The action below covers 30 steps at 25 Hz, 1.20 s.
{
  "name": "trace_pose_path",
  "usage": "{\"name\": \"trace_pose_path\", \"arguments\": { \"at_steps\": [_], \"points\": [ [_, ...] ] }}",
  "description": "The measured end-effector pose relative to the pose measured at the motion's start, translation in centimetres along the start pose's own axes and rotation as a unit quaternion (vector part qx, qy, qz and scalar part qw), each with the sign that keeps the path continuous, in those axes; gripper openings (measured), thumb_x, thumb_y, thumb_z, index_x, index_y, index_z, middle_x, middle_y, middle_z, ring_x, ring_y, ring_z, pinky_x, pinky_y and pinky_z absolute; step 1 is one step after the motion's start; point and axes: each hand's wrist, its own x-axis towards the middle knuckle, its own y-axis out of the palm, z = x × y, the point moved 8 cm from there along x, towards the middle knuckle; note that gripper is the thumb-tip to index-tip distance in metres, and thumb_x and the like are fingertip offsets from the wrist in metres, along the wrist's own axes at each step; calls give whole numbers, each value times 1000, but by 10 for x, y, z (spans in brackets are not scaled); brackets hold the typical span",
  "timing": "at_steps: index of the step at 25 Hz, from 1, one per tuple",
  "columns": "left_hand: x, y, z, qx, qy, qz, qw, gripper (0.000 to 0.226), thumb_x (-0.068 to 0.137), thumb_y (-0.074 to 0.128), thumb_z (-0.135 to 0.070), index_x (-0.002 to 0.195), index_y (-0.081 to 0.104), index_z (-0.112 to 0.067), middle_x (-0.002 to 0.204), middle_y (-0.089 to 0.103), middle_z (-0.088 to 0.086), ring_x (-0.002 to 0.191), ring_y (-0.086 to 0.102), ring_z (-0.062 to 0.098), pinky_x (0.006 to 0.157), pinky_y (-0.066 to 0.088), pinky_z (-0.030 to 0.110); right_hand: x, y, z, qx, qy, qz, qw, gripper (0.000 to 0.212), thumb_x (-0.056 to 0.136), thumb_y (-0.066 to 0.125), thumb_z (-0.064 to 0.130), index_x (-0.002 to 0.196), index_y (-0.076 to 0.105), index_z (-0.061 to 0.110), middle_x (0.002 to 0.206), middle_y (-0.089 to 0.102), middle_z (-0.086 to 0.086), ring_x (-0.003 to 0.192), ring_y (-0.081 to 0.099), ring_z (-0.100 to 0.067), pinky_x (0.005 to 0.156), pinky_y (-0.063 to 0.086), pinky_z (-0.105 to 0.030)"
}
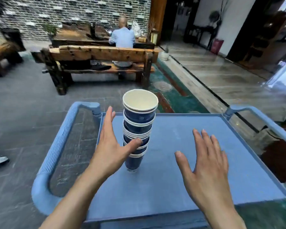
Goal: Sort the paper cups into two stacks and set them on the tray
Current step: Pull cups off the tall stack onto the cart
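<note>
One tall stack of dark blue paper cups (138, 128) with white rims stands upright on the blue tray (180, 129) of a cart, towards its left side. My left hand (111, 142) is beside the stack on its left, fingers spread, with the thumb touching the lower cups; it does not grip them. Over the tray, to the right of the stack and apart from it, my right hand (205, 159) hovers palm down with spread fingers, holding nothing. No second stack is in view.
The cart has blue tube handles on the left (56, 146) and on the right (261, 116). Beyond it stand a wooden bench (99, 58), a person sitting with their back to me (122, 35), and a green floor strip (175, 95).
</note>
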Motion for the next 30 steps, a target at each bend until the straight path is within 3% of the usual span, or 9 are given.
{"name": "trace_pose_path", "arguments": {
  "at_steps": [3, 7, 10, 13, 16, 19, 23, 27, 30],
  "points": [
    [28, 21, -25, -94, 4, -44, 995, 109, 56, 78, -47, 144, 12, -44, 153, 31, -17, 137, 30, -5, 110, 28, 23, 46, -14, -8, 158, -39, 20, 986, 70, 81, 33, 67, 145, 27, 38, 149, 36, 15, 138, 24, -4, 108, 21, -25],
    [40, 66, -55, -80, 35, -41, 995, 87, 58, 83, -35, 129, 36, -51, 128, 53, -29, 121, 48, -7, 92, 41, 11, 111, -16, -2, 352, -26, 122, 928, 56, 70, 45, 70, 122, 50, 48, 110, 58, 26, 95, 58, 2, 82, 47, -31],
    [36, 112, -70, -52, 52, -14, 997, 89, 57, 83, -40, 128, 34, -60, 131, 50, -27, 122, 50, -1, 92, 45, 20, 142, -10, -15, 342, -26, 145, 928, 34, 70, 63, 49, 102, 61, 37, 99, 63, 11, 89, 63, -14, 78, 51, -38],
    [38, 135, -75, -17, 71, -4, 997, 95, 55, 81, -46, 129, 26, -68, 127, 35, -45, 122, 42, -13, 90, 37, 5, 158, -9, -43, 321, -9, 114, 940, 18, 71, 65, 20, 85, 65, 32, 84, 69, 8, 77, 64, -18, 69, 52, -38],
    [41, 144, -74, 0, 83, 13, 996, 101, 54, 80, -51, 133, 20, -67, 128, 28, -47, 122, 37, -18, 88, 33, 0, 165, -13, -53, 309, -2, 89, 947, 18, 76, 61, 15, 82, 68, 30, 82, 71, 11, 80, 65, -13, 70, 53, -39],
    [46, 140, -71, 27, 102, 24, 994, 95, 55, 80, -49, 133, 28, -60, 130, 33, -43, 125, 39, -12, 91, 43, 16, 173, -31, -44, 343, -41, 77, 935, 22, 79, 58, 10, 81, 70, 29, 79, 73, 9, 69, 64, -8, 57, 48, -33],
    [53, 102, -55, 36, 100, -38, 994, 78, 61, 77, -48, 126, 34, -57, 136, 39, -30, 129, 39, -7, 102, 33, 14, 206, -109, -90, 478, -23, -68, 875, 20, 71, 66, 13, 83, 75, 25, 71, 75, 4, 57, 63, -6, 45, 43, -19],
    [44, 51, -16, -33, 47, -111, 992, 78, 56, 76, -46, 127, 42, -50, 139, 43, -30, 131, 40, -1, 109, 35, 34, 216, -59, -159, 269, 101, -81, 954, 20, 72, 59, 13, 81, 73, 25, 85, 75, -5, 78, 66, -23, 66, 50, -35],
    [33, 43, -9, -55, 36, -121, 990, 84, 46, 76, -46, 118, 36, -62, 120, 37, -53, 116, 39, -22, 92, 34, 4, 198, 34, -180, 134, 171, 1, 976, 25, 81, 51, 11, 94, 70, 21, 101, 73, -10, 93, 62, -33, 71, 42, -33]
  ]
}}
